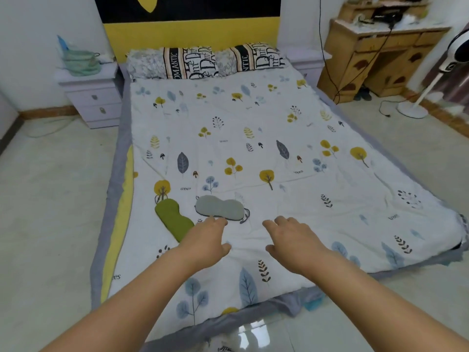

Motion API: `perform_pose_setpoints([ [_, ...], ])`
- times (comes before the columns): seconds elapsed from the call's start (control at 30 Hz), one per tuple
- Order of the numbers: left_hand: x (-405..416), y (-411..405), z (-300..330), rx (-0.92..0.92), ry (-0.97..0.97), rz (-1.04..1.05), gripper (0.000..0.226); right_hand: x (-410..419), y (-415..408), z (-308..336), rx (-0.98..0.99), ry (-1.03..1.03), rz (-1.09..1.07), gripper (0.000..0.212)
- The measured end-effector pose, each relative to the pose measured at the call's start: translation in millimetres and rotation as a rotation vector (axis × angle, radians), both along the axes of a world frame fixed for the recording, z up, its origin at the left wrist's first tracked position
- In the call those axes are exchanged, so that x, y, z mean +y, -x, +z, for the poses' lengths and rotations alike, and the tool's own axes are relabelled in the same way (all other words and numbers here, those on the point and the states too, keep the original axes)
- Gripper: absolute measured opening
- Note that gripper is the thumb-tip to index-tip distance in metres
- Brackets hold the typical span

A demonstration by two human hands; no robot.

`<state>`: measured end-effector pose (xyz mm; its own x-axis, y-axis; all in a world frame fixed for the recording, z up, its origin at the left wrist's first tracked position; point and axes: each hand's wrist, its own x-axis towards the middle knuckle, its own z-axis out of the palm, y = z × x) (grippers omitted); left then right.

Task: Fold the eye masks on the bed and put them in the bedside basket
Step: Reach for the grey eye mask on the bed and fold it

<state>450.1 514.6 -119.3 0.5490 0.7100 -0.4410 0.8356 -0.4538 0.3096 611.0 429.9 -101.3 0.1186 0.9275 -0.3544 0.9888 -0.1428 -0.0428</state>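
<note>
While both arms reached out over the foot of the bed (253,118), the left hand (205,240) hovered with its fingers loosely spread and empty, its fingertips just beside the near edge of the grey eye mask (219,208). The right hand (291,240) was likewise spread and held nothing, a little apart from the grey mask's right end, palm down above the leaf-printed quilt (330,186). The grey eye mask lay flat and unfolded on the quilt near the foot of the bed. Just to its left, the green eye mask (173,221) lay flat too, angled, its near end hidden behind the left wrist. Well away, the pale green basket (81,62) stood on the bedside table (94,97) left of the pillows (203,62).
</note>
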Motion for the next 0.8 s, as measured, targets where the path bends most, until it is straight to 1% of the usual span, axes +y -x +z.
perform_pose_setpoints([
  [0.23,74,-6,-31,0.004,0.08,-0.014,0.056,72,-1,-26,0.029,0.039,-0.033,0.047],
  [0.4,122,-8,-59,0.056,0.101,-0.02,0.05,110,-3,-58,0.036,0.066,-0.067,0.047],
  [0.6,160,-16,-98,0.08,0.095,0.029,0.045,144,-11,-97,0.045,0.082,-0.115,0.045],
  [0.7,173,-24,-124,0.127,0.077,0.042,0.044,162,-15,-122,0.068,0.077,-0.129,0.042],
  [0.8,186,-33,-155,0.126,0.089,0.05,0.045,179,-20,-153,0.095,0.074,-0.152,0.041],
])
